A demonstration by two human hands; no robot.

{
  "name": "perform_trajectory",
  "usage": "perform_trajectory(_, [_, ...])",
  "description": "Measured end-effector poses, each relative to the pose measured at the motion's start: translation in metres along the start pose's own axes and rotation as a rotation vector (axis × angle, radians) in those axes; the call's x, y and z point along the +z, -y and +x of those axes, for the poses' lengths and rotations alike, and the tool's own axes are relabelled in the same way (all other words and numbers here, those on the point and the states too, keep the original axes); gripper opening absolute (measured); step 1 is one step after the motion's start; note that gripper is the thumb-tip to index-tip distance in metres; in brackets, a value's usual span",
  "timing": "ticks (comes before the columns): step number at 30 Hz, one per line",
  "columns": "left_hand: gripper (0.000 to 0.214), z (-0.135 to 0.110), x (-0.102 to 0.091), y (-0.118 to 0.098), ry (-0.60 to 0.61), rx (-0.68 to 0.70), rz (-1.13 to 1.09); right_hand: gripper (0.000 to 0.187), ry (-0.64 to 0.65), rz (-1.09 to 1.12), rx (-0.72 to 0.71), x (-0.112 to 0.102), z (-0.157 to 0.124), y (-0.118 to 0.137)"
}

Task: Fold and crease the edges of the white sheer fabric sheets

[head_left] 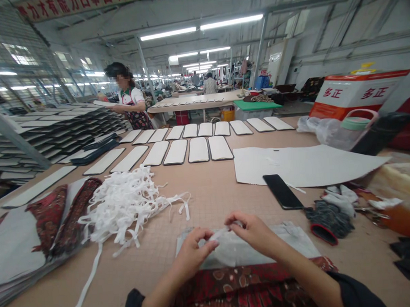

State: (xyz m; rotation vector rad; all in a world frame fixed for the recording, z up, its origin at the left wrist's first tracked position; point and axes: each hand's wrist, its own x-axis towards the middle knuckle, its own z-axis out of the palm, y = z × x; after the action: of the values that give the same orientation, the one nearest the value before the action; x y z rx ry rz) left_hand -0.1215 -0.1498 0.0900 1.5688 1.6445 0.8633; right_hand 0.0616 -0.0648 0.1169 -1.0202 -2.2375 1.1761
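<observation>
Workshop: a long garment floor under strip lights, with a co-worker [129, 95] at far left, beside stacked dark-edged panels [66, 133].

Table: a gridded tan worktop [210, 194] carries two rows of white, dark-edged padded panels [198, 149] beyond the hands.

Left side: folded red patterned fabric [64, 216] lies near a loose heap of white tape [125, 208], well left of the left hand.

Left hand: the left hand [196, 250] is closed in a pinch, its thumb and curled fingers gripping one end of a short white fabric strip [218, 233].

Strip: it lies between the hands, directly ahead of the body, its long axis slanting slightly up to the right; it is partly hidden by the fingers.

Right hand: the right hand [253, 231] pinches the other end, fingertips closed, above a pale crumpled sheet [247, 247] lying on red printed cloth [240, 298]. This hand sits more squarely over the sheet.

Right side: a black phone [282, 191] and a grey glove with a red cuff [328, 222] lie just beyond the right hand.
</observation>
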Motion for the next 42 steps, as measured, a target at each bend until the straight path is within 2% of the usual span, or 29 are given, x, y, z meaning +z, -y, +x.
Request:
perform_trajectory(3, [0.022,0.004,-0.012,0.017,-0.038,-0.079,0.005,0.019,-0.074,-0.062,0.078,-0.009,0.0,-0.04])
perform_trajectory(6, [0.023,0.002,-0.02,0.034,-0.057,-0.086,0.02,0.017,-0.067,-0.09,0.12,-0.012,-0.008,-0.07])
perform_trajectory(11, [0.027,-0.006,-0.018,0.055,-0.086,-0.129,-0.007,0.017,0.079,-0.223,0.129,-0.011,-0.022,-0.085])
perform_trajectory(15, [0.02,-0.014,-0.013,0.055,-0.037,-0.129,0.089,0.022,0.071,-0.325,0.129,-0.007,-0.025,-0.09])
perform_trajectory(17, [0.026,-0.02,-0.012,0.05,-0.013,-0.106,0.134,0.023,0.06,-0.343,0.138,-0.006,-0.024,-0.09])
perform_trajectory(20, [0.062,-0.025,-0.009,0.047,-0.004,-0.016,0.241,0.023,0.051,-0.365,0.129,-0.008,-0.023,-0.083])
perform_trajectory(21, [0.065,-0.025,-0.008,0.048,-0.006,0.022,0.293,0.022,0.057,-0.371,0.116,-0.01,-0.022,-0.079])
perform_trajectory(25, [0.039,-0.017,-0.003,0.065,-0.028,0.144,0.515,0.025,0.102,-0.422,0.088,-0.018,-0.02,-0.069])
perform_trajectory(30, [0.029,-0.011,-0.004,0.079,-0.047,0.264,0.679,0.031,0.177,-0.524,0.046,-0.019,-0.023,-0.069])
perform_trajectory(33, [0.024,-0.015,-0.01,0.072,-0.085,0.301,0.707,0.033,0.188,-0.602,0.072,-0.02,-0.026,-0.066])
perform_trajectory(38, [0.021,-0.031,-0.026,0.046,-0.146,0.424,0.716,0.019,0.236,-0.679,0.094,-0.038,-0.049,-0.034])
perform_trajectory(40, [0.019,-0.042,-0.031,0.039,-0.108,0.475,0.698,0.015,0.281,-0.62,0.123,-0.044,-0.066,-0.023])
perform_trajectory(42, [0.016,-0.055,-0.033,0.036,-0.015,0.515,0.687,0.013,0.331,-0.549,0.155,-0.043,-0.084,-0.02])
